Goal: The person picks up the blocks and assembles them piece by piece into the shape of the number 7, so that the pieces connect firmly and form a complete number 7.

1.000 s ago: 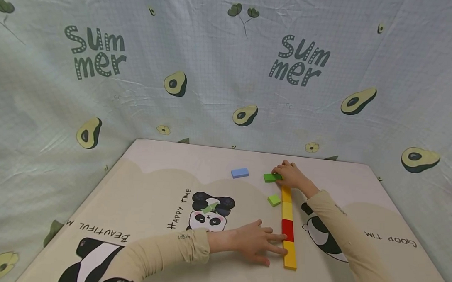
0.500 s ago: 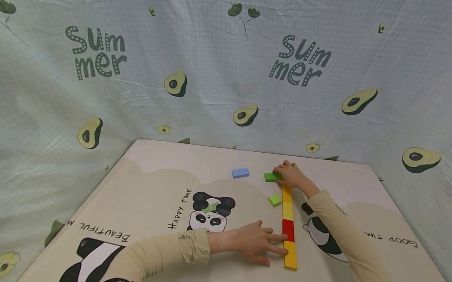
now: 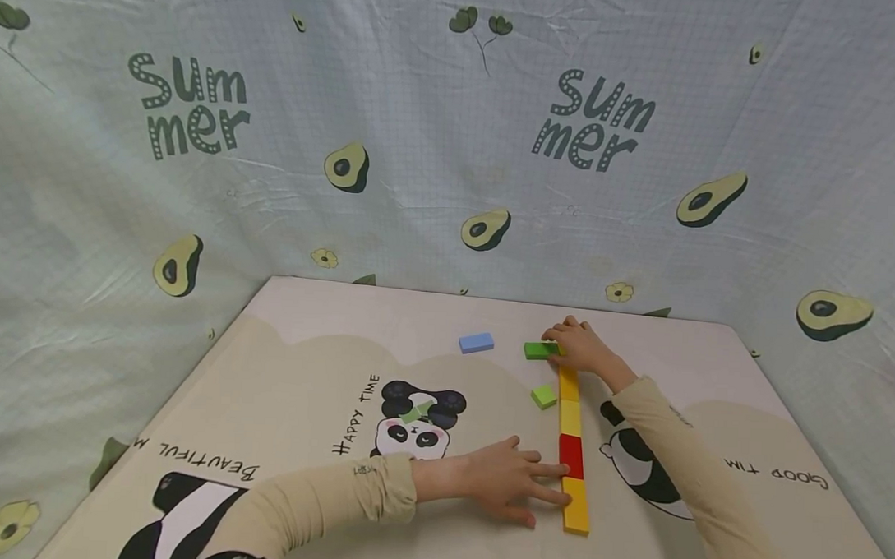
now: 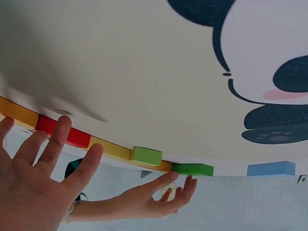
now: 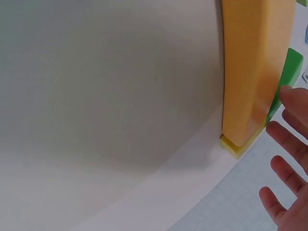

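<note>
A straight row of blocks runs away from me in the head view: an orange-yellow block (image 3: 576, 514) nearest, then a red block (image 3: 570, 456), a pale yellow block (image 3: 570, 418) and another orange-yellow block (image 3: 569, 385). My left hand (image 3: 503, 479) has its fingers spread, two fingertips touching the red and nearest orange-yellow blocks. At the far end, my right hand (image 3: 580, 348) pinches a dark green block (image 3: 539, 351) between thumb and fingers; it lies crosswise to the row. In the right wrist view, a yellow corner (image 5: 236, 148) shows past the large orange block (image 5: 250, 72).
A small light green block (image 3: 543, 396) lies left of the row. Farther back and left is a blue block (image 3: 476, 343). The panda-printed tabletop (image 3: 304, 348) ends at a hanging cloth (image 3: 420, 213) behind.
My right hand has shifted very slightly to the right, showing a bit of yellow beside the dark green block. My left hand and the row stay in place.
</note>
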Motion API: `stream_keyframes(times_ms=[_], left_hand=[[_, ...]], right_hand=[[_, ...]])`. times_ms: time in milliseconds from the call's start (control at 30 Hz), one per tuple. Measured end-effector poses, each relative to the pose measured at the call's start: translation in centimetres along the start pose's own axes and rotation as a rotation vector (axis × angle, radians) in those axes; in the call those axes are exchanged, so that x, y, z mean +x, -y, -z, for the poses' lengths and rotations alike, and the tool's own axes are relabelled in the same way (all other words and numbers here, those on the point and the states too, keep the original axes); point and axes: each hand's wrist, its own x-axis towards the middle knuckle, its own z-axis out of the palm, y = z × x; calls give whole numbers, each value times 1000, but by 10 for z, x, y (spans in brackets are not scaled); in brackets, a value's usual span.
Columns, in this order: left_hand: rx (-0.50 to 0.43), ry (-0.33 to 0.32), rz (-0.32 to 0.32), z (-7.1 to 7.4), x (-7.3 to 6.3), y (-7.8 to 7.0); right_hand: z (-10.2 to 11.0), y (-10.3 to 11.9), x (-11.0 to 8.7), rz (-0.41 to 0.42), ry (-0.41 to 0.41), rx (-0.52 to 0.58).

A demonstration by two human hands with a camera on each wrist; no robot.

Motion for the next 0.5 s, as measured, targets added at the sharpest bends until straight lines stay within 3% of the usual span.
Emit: stream_keyframes(times_ms=[500], left_hand=[[-3,-1,-1,1,-1,-1]], right_hand=[[12,8,-14,29,-38,39]])
